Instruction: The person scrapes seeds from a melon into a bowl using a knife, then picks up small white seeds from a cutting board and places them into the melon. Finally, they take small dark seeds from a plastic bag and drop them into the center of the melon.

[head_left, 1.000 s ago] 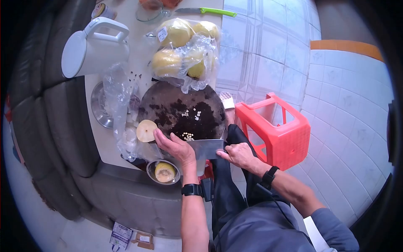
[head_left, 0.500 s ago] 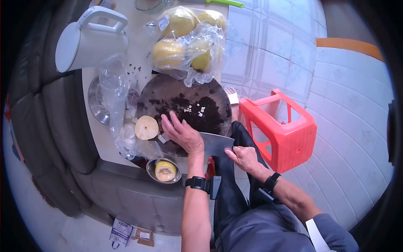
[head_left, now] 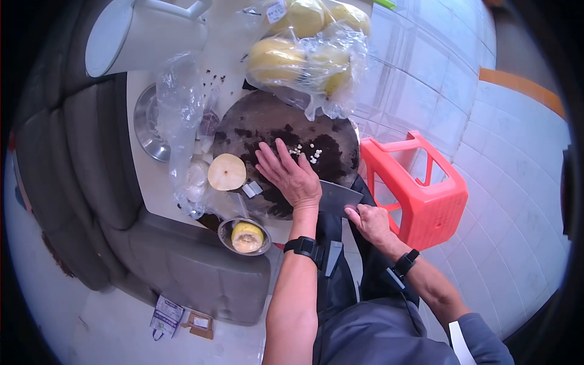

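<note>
- The cleaver [head_left: 339, 198] you hold has a broad grey metal blade; it lies at the lower right edge of the round board [head_left: 255, 109], between your two hands.
- That board is brownish grey with dark, wet-looking patches, and small pale bits [head_left: 314, 152] sit in two loose clusters on it, just beyond your left fingertips and thumb.
- Your left hand [head_left: 294, 182] is laid out flat, back upward, fingers a little parted and pointing toward the far left, thumb held away from them.
- Your right hand [head_left: 373, 224] is curled round the cleaver's handle, thumb reaching toward the blade, the forearm slanting in from the lower right.
- A round cut fruit piece [head_left: 227, 172], cream-coloured with a small brown centre, lies at the board's left edge; a small bowl [head_left: 267, 246] below holds a cut yellow fruit [head_left: 247, 236].
- Your grip hides most of the handle, and the blade's left end meets your left wrist in the view, so you cannot tell whether they touch.
- Whether your left palm presses on the board is unclear.
- The bag of yellow fruit [head_left: 316, 58] and the white jug [head_left: 158, 38] are cut off at the top.
</note>
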`<state>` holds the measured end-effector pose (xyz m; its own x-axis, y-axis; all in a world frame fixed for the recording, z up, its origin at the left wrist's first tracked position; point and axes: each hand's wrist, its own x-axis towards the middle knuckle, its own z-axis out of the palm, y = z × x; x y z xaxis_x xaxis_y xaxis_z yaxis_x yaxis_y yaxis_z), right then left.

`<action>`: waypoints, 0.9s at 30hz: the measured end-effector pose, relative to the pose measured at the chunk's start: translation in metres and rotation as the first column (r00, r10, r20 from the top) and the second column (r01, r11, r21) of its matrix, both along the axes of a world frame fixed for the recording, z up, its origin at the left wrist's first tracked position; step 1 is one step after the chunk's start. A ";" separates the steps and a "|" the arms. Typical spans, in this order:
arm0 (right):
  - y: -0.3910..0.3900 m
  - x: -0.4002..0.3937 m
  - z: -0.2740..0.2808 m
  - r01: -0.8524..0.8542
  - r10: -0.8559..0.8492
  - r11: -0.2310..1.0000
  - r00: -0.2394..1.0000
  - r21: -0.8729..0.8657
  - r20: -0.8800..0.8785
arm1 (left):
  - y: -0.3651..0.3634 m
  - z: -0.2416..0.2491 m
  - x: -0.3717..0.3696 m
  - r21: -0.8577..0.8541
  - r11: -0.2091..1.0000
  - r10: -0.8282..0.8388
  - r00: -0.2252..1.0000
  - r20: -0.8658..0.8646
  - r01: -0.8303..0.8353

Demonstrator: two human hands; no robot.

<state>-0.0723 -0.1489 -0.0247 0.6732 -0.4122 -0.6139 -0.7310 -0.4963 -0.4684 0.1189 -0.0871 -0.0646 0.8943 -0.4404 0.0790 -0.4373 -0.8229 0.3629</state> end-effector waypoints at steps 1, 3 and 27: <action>-0.002 0.002 0.001 0.000 0.001 1.000 1.000 0.025 -0.018 | -0.001 0.001 0.001 0.021 1.000 -0.003 1.000 -0.013 0.003; -0.005 0.003 0.002 -0.020 0.022 0.999 0.999 0.042 -0.035 | -0.003 0.002 0.002 0.054 0.998 -0.012 1.000 -0.029 0.014; -0.023 0.014 0.022 -0.098 0.097 0.990 0.995 -0.097 -0.010 | -0.011 0.014 0.012 -0.028 0.998 0.062 0.995 -0.076 -0.064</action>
<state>-0.0580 -0.1720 -0.0028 0.7102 -0.4026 -0.5775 -0.6790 -0.6085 -0.4108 0.1314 -0.0980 -0.0503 0.9240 -0.3816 0.0235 -0.3558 -0.8358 0.4181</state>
